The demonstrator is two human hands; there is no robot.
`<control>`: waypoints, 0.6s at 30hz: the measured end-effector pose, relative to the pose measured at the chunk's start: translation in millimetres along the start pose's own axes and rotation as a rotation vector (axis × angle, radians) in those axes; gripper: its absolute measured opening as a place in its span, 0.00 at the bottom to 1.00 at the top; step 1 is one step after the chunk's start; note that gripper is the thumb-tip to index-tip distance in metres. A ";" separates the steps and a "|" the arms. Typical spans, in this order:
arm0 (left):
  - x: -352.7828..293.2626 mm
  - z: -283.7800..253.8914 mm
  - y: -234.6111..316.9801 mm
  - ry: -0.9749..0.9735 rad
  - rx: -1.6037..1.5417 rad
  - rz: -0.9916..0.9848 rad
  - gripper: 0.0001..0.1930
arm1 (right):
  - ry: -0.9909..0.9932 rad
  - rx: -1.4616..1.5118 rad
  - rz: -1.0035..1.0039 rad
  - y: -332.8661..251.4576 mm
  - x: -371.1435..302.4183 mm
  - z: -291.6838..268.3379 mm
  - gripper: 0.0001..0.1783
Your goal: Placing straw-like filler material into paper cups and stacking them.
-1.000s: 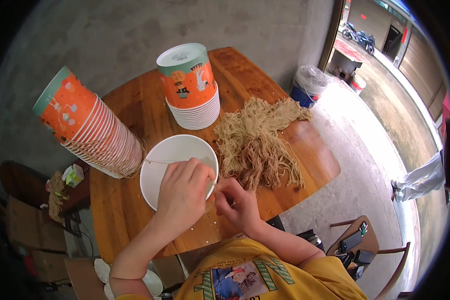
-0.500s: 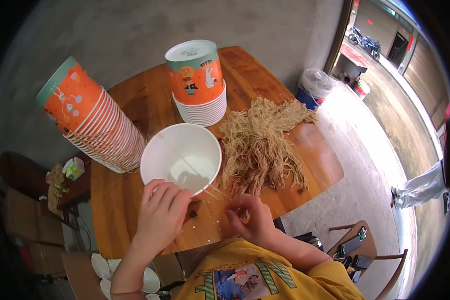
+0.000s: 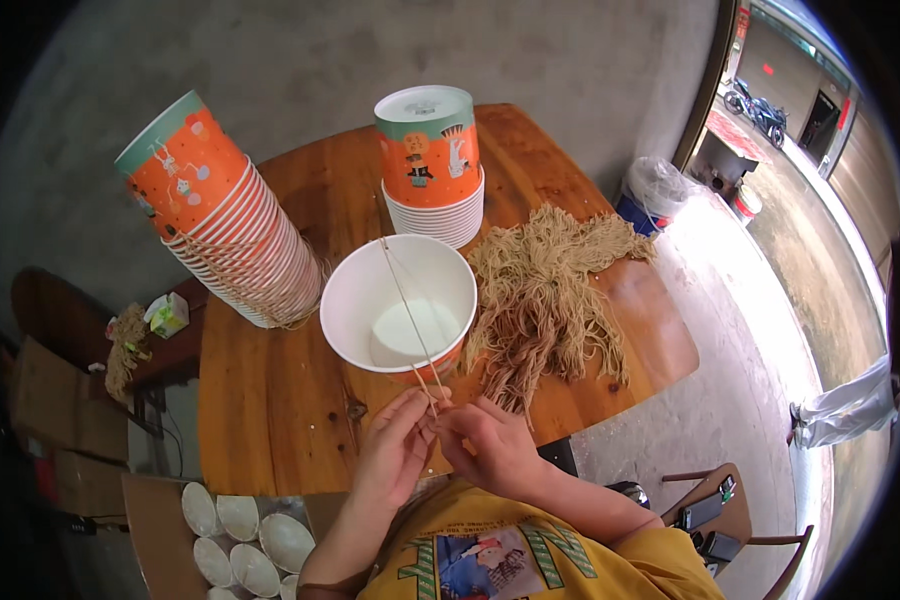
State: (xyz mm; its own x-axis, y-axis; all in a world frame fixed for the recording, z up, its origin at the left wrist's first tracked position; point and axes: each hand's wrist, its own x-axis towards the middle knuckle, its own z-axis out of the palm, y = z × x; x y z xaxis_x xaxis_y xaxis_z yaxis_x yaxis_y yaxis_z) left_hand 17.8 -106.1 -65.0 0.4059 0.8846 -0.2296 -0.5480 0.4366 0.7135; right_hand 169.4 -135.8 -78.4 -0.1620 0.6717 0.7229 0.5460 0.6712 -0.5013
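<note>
An open paper bucket (image 3: pixel 355 305), white inside and orange outside, stands at the near middle of the wooden table (image 3: pixel 270 420). A thin tan string (image 3: pixel 407 308) runs over its mouth from the far rim toward me. Close together in front of the bucket, my left hand (image 3: pixel 398 448) and my right hand (image 3: pixel 492 446) pinch the near ends of this string between their fingertips. The fingers partly hide the ends, so I cannot tell whether they are knotted. Right of the bucket lies a heap of loose tan strings (image 3: pixel 550 290).
A leaning stack of orange buckets (image 3: pixel 240 230), wound with string, is at left. An upside-down stack (image 3: pixel 430 165) stands behind the open bucket. White cups or buckets (image 3: pixel 238 518) fill a cardboard box below left. A chair (image 3: pixel 735 500) holding dark devices stands at right.
My left hand has left the bucket's rim and moved right to meet my right hand. Both now pinch the string together. The whole view has shifted slightly.
</note>
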 end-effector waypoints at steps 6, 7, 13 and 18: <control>-5.2 -2.3 3.4 0.002 -0.057 0.001 0.10 | -0.028 -0.015 -0.007 -2.5 -2.6 4.6 0.16; -6.8 0.7 3.9 0.030 -0.037 0.011 0.09 | -0.026 -0.013 -0.008 -3.3 -2.8 3.8 0.16; -0.5 6.1 5.3 0.036 0.014 0.073 0.06 | -0.068 -0.053 -0.084 -3.8 5.0 -3.3 0.15; 9.3 11.0 10.3 0.076 -0.004 0.093 0.06 | -0.225 -0.012 -0.256 -0.5 8.3 -10.0 0.16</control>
State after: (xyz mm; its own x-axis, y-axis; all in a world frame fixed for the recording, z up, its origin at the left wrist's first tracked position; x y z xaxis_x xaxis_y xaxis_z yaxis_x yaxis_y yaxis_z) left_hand 24.1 -95.2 -52.5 0.2963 0.9312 -0.2123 -0.5837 0.3525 0.7314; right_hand 176.0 -133.6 -67.5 -0.4713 0.5354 0.7009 0.4736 0.8240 -0.3109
